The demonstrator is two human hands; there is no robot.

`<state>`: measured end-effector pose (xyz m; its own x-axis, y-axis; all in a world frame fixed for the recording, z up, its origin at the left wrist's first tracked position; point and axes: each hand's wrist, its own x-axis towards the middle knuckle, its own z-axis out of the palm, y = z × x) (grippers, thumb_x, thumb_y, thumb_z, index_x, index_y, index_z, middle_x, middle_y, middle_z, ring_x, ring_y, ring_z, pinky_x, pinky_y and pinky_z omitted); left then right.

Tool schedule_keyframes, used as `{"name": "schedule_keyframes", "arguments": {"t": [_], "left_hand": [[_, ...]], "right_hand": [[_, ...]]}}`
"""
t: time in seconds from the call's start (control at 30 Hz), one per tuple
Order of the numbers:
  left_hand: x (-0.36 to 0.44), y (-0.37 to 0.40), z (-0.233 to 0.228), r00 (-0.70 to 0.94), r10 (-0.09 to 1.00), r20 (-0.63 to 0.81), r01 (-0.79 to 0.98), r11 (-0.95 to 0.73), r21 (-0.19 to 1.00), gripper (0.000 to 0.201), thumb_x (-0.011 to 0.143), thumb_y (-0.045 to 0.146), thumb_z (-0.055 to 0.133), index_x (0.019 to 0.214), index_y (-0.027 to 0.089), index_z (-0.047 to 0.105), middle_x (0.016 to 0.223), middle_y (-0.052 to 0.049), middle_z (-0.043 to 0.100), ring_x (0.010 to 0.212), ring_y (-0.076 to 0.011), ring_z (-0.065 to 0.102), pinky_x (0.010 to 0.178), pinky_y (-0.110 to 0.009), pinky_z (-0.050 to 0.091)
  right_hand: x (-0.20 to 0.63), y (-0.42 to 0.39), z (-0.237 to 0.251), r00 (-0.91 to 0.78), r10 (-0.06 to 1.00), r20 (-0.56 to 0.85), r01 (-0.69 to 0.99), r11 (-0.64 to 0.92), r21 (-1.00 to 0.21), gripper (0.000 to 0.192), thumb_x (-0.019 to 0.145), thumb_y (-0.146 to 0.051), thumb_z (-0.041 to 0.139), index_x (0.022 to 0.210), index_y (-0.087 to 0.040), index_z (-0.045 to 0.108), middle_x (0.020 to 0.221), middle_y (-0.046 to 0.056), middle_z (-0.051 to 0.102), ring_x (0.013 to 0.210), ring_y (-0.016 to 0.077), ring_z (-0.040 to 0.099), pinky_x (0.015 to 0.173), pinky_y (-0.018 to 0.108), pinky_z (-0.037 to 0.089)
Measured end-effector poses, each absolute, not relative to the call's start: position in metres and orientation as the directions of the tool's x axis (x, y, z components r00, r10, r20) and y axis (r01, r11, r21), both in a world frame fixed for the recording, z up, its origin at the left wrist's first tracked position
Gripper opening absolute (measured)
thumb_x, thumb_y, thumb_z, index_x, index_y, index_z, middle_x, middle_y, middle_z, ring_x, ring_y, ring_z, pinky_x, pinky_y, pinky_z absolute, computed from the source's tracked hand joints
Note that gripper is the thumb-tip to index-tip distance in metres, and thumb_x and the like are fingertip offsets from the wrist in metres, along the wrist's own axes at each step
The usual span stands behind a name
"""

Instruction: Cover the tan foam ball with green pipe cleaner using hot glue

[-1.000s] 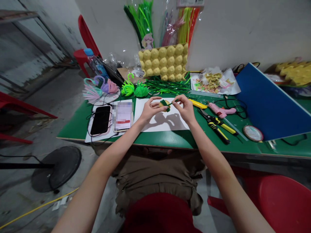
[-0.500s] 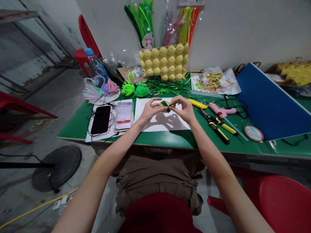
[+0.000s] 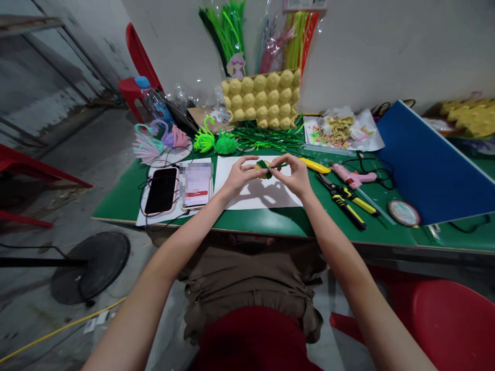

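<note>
Pinching from far away, my left hand [image 3: 237, 178] has the small round yellow-and-green piece [image 3: 263, 165] over the flat white paper [image 3: 247, 201], my right hand [image 3: 295, 174] the thin green strip [image 3: 280, 166], which could slip if I push too hard.

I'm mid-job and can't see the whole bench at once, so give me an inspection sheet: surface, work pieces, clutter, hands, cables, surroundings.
Surface: green tabletop, with white paper below the hands.
Work pieces: small yellow piece banded with dark green; dark green strip meeting it.
Clutter: cutters, pink glue gun and yellow knife on the right; two phones on the left; scraps towards the wall.
Hands: left hand holds the yellow piece; right hand pinches the strip between its fingers.
Cables: black cables loop around the phones.
Surroundings: red chair at lower right; black round base on the floor.
</note>
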<state>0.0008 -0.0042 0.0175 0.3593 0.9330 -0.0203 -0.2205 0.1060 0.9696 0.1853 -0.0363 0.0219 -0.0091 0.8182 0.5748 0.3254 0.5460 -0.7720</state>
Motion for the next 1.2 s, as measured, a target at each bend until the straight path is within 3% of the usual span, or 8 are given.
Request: {"name": "schedule_keyframes", "arguments": {"t": [0.3,0.57,0.87,1.2], "left_hand": [[0.001,-0.005,0.017,0.349,0.937,-0.001,-0.232,0.087,0.969,0.073,0.046,0.029,0.099,0.107,0.017,0.061,0.086,-0.003,0.078,0.079,-0.0204,0.076,0.088,-0.038,0.056],[0.001,-0.002,0.014,0.334,0.942,-0.006,-0.218,0.083,0.972,0.071,0.047,0.032,0.099,0.106,0.017,0.062,0.085,-0.004,0.078,0.076,-0.0194,0.075,0.087,-0.04,0.057],[-0.001,0.0,0.01,0.318,0.944,0.085,-0.153,-0.038,0.988,0.073,0.047,0.036,0.099,0.108,0.018,0.062,0.089,-0.004,0.075,0.088,-0.0217,0.076,0.087,-0.036,0.06],[-0.005,0.006,0.006,0.313,0.93,0.193,-0.017,-0.197,0.98,0.075,0.045,0.043,0.099,0.106,0.021,0.061,0.094,-0.005,0.073,0.1,-0.0246,0.074,0.091,-0.038,0.062]], "right_hand": [[0.184,-0.039,0.025,-0.029,0.822,0.568,0.301,0.549,-0.78,0.019,0.081,-0.041,0.076,0.078,-0.024,0.067,0.083,0.002,0.076,0.082,0.0192,0.071,0.074,0.036,0.057],[0.183,-0.04,0.027,-0.017,0.856,0.516,0.254,0.503,-0.826,0.017,0.079,-0.036,0.077,0.076,-0.022,0.065,0.087,0.004,0.078,0.083,0.0193,0.071,0.062,0.03,0.051],[0.185,-0.039,0.024,-0.047,0.839,0.542,0.293,0.53,-0.796,0.01,0.079,-0.029,0.073,0.075,-0.022,0.066,0.085,0.003,0.078,0.078,0.0173,0.068,0.061,0.029,0.05],[0.188,-0.039,0.026,-0.111,0.837,0.536,0.335,0.539,-0.773,0.006,0.078,-0.025,0.069,0.072,-0.023,0.067,0.081,0.004,0.079,0.074,0.0182,0.069,0.059,0.029,0.05]]}}
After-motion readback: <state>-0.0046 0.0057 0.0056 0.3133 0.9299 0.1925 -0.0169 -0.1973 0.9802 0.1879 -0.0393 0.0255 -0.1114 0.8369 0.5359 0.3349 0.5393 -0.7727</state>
